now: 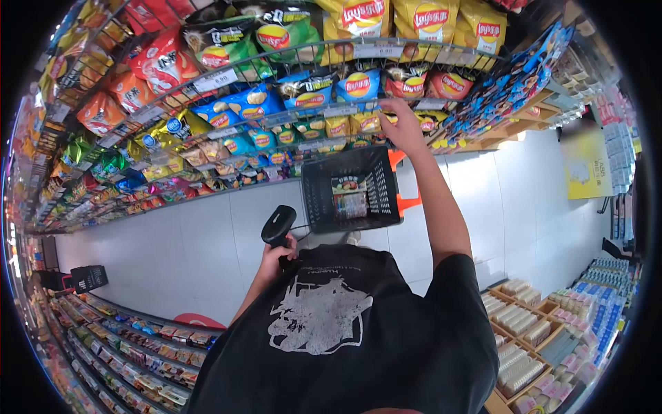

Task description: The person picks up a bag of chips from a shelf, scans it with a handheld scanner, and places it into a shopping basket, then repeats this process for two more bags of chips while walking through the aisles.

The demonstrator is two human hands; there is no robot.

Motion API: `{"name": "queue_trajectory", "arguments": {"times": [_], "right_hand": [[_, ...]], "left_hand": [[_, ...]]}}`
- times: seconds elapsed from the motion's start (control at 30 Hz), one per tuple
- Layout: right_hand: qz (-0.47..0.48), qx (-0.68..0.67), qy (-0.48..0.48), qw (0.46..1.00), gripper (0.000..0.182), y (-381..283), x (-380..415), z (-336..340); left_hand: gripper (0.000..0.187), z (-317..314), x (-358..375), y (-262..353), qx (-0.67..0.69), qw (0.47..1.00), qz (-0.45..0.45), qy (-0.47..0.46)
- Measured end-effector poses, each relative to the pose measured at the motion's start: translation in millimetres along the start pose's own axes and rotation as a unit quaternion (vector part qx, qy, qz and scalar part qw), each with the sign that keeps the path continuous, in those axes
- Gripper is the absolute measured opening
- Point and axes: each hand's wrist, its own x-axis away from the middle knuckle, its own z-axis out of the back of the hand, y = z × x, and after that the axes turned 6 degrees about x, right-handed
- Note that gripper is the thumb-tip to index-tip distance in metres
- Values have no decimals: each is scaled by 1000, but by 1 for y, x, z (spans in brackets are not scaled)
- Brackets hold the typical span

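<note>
A black handheld scanner point(278, 224) with a cable is gripped in my left hand point(281, 254), low in front of my body. My right hand point(401, 124) reaches up to the shelf edge beside small yellow chip bags point(365, 123); its fingers look apart and nothing shows in them. Below that hand, a dark shopping basket point(314, 196) with orange handle parts stands in the aisle, holding a few packaged items point(351, 205). Blue and red chip bags point(358, 86) line the wire shelf just above my right hand.
Larger yellow chip bags point(425, 19) fill the top rack. Blue packets point(507, 83) hang at the right. A yellow sign point(586, 165) stands farther right. Behind on the left is another dark basket point(89, 277). Snack shelves point(131, 338) and wooden bins point(517, 338) line the near side.
</note>
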Motion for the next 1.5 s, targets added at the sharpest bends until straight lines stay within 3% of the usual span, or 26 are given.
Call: {"name": "queue_trajectory", "arguments": {"times": [0.17, 0.4, 0.5, 0.53, 0.63, 0.67, 0.77, 0.8, 0.9, 1.03, 1.07, 1.17, 1.2, 1.37, 1.43, 1.5], "right_hand": [[179, 38, 156, 971, 31, -84, -80, 33], [224, 145, 238, 934, 33, -136, -147, 58], [230, 76, 61, 968, 34, -166, -159, 49], [172, 30, -48, 984, 39, -170, -165, 41], [185, 58, -79, 978, 46, -176, -179, 13], [156, 116, -73, 978, 72, -174, -188, 4], [85, 149, 52, 984, 95, -174, -207, -30], [85, 154, 41, 984, 110, -178, -210, -35], [61, 189, 132, 971, 115, -168, -229, -73], [-62, 8, 73, 995, 125, -171, -255, -75], [-83, 25, 74, 993, 128, -169, -261, -77], [-37, -64, 157, 985, 119, -153, -267, -88], [-61, -149, 117, 980, 101, -177, -254, -68], [-23, -130, 161, 978, 85, -175, -253, -77], [-4, -226, 82, 971, 74, -190, -245, -62], [-28, -225, 76, 971, 65, -197, -242, -57]], "left_hand": [[33, 12, -3, -2, -23, 1000, -4, -9], [32, 27, 7, -6, -24, 999, -11, -26], [30, 27, 11, -3, -15, 999, -21, -19], [30, 27, 12, -2, -20, 999, -22, -14], [29, 33, 14, -1, -28, 999, -26, -2], [28, 35, 14, -1, -30, 999, -30, 2], [28, 38, 19, -3, -31, 998, -45, -14], [28, 38, 20, -3, -28, 998, -47, -8], [28, 38, 24, -3, -14, 999, -50, 4], [29, 42, 29, -4, 12, 998, -51, 19], [29, 43, 32, -5, 13, 998, -48, 27], [28, 48, 34, -9, 11, 997, -55, 46], [28, 48, 33, -9, 26, 997, -51, 55], [30, 52, 33, -9, 51, 996, -41, 63], [30, 49, 31, -6, 36, 997, -30, 62], [29, 51, 25, -8, 7, 999, -26, 39]]}}
